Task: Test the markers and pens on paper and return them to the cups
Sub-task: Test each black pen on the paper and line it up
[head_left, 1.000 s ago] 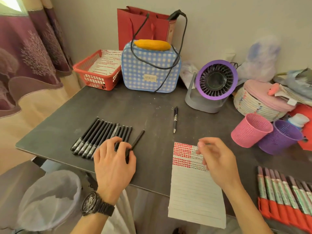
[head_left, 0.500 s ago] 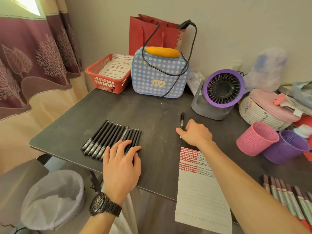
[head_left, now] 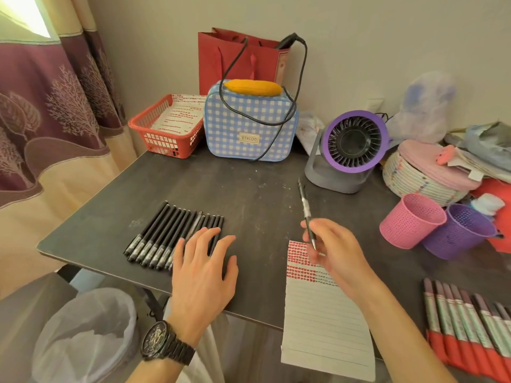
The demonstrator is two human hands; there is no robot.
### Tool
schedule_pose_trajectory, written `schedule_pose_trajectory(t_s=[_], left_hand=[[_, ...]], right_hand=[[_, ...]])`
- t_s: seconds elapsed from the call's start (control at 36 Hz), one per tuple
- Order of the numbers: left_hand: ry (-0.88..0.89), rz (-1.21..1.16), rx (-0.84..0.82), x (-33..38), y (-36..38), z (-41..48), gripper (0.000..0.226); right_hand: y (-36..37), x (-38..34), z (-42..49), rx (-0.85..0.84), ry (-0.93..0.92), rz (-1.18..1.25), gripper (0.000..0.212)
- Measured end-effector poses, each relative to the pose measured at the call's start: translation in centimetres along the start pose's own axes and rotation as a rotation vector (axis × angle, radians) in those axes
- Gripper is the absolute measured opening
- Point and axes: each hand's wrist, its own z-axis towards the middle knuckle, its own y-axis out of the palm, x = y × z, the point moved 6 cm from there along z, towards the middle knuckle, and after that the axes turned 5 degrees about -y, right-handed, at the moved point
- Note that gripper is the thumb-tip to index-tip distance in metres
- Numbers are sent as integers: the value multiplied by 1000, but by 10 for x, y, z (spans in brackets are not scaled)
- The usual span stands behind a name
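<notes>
My right hand (head_left: 336,252) grips a black pen (head_left: 305,208), its tip down just above the top of the lined paper (head_left: 323,324), which bears rows of red marks. My left hand (head_left: 203,269) rests flat, fingers spread, on the near end of a row of several black pens (head_left: 166,233) lying on the dark table (head_left: 249,189). A pink mesh cup (head_left: 412,225) and a purple mesh cup (head_left: 459,236) stand tilted at the right, with nothing seen inside. Several red-capped markers (head_left: 470,330) lie in a row at the near right.
At the back stand a red basket (head_left: 166,131) with paper, a blue checked bag (head_left: 250,123) with a black cable, a red gift bag (head_left: 237,56) and a purple fan (head_left: 351,150). A woven basket (head_left: 420,175) sits right. A lined bin (head_left: 83,335) stands below the table's left edge.
My right hand reached out to the lone black pen farther back on the table, picked it up and brought it back over the paper. My left hand pushed a stray pen into the row.
</notes>
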Motion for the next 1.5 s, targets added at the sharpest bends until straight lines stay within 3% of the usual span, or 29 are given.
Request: schedule_pose_trajectory(t_s=[0.17, 0.28, 0.47, 0.56, 0.64, 0.78, 0.86, 0.97, 1.08, 1.22, 1.39, 1.5], left_hand=[[99, -314, -130, 58, -15, 3, 50], [101, -636, -397, 94, -6, 1, 48], [10, -941, -544, 132, 16, -6, 53], [48, -868, -553, 142, 22, -5, 29], [17, -920, -598, 144, 25, 1, 21], [32, -891, -611, 140, 32, 3, 48], [75, -682, -555, 132, 41, 2, 52], [266, -340, -440, 129, 52, -2, 54], [315, -143, -487, 124, 69, -13, 61], [281, -143, -488, 118, 72, -12, 62], [273, -131, -514, 119, 72, -11, 65], [266, -128, -521, 119, 72, -10, 65]], right_hand=[[-14, 14, -73, -163, 41, 76, 30], [-20, 22, -102, -243, 92, 38, 39], [-30, 16, -123, -257, 81, 6, 19], [-31, 14, -127, -275, 40, -46, 22], [-34, 18, -129, -250, 32, -42, 24], [-47, 28, -125, -158, 62, 153, 21], [-61, 29, -116, -24, 30, 328, 17], [-85, 29, -99, 197, -2, 441, 13], [-108, 39, -84, 446, 18, 272, 37], [-113, 40, -75, 478, -41, 15, 9], [-109, 41, -78, 621, -151, -304, 35], [-116, 45, -82, 711, -160, -385, 36]])
